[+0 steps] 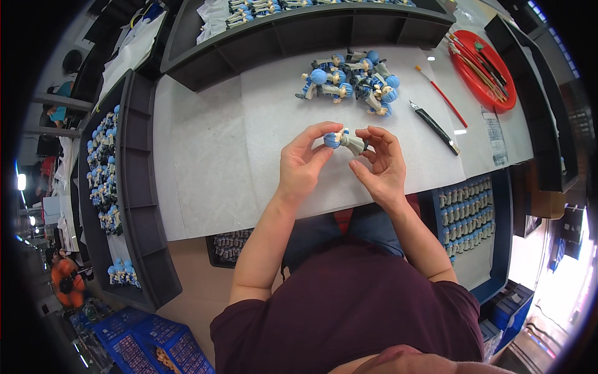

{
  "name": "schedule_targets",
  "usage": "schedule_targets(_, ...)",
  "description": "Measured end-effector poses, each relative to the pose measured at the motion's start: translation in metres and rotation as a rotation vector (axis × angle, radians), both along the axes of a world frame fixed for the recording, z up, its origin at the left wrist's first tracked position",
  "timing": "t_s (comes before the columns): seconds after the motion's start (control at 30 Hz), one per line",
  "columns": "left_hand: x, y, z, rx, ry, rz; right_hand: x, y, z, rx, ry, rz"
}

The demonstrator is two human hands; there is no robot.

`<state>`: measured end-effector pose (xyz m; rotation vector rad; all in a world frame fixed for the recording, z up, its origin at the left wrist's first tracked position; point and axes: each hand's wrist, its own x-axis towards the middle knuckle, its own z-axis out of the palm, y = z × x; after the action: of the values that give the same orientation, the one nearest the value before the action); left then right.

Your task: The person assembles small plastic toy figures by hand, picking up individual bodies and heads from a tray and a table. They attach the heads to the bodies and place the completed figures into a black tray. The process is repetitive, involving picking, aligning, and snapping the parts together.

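Well to the left of the held figurine (pixel 347 143), a dark grey bin (pixel 136 149) is standing, and a jumble of blue-haired figures (pixel 103 165) is filling part of it. Nearer to the held figurine, still on its left, white paper (pixel 199 168) is covering the worktop. Beyond it, a long dark grey tray (pixel 280 40) is running along the far side, with more figures lying inside.

At the figurine's head end, the left hand (pixel 302 165) is pinching the blue hair between thumb and fingers. The figurine itself is lying sideways in the air over the white paper, its head pointing left and its feet right. Just beyond it, a loose pile of similar figures (pixel 319 76) is resting on the paper. At its foot end, the right hand (pixel 385 171) is curling its fingers beside the feet while its thumb is standing apart; I cannot tell whether those fingers are gripping.

To the right of the figurine, a dark-handled craft knife (pixel 436 129) is lying at a slant, and a red paintbrush (pixel 445 100) is lying just beyond the knife. Nearer the person and right of the figurine, a blue tray (pixel 501 230) is holding figures in rows. Farther right and beyond it, a red oval dish (pixel 509 101) is holding several brushes.
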<state>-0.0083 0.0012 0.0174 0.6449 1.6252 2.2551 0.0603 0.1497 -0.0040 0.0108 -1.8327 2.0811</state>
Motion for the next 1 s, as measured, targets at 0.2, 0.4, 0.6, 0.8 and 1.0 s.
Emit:
schedule_targets(0.2,-0.001,0.004,0.001,-0.091,0.074,-0.078,0.000,0.003,0.000,0.186,-0.051,-0.128)
schedule_targets(0.4,0.002,0.004,-0.014,0.092,0.170,-0.109,0.023,0.025,0.013,0.311,0.279,-0.272)
schedule_targets(0.6,0.000,0.004,-0.013,-0.200,0.033,-0.030,0.140,0.152,-0.004,0.590,0.037,-1.087)
schedule_targets(0.8,0.000,0.004,-0.016,-0.309,0.027,-0.017,0.342,0.252,-0.138,0.336,-0.701,-1.558)
schedule_targets(1.0,0.003,0.009,-0.014,-0.394,0.060,0.020,0.434,0.250,-0.208,0.317,-1.277,-1.354)
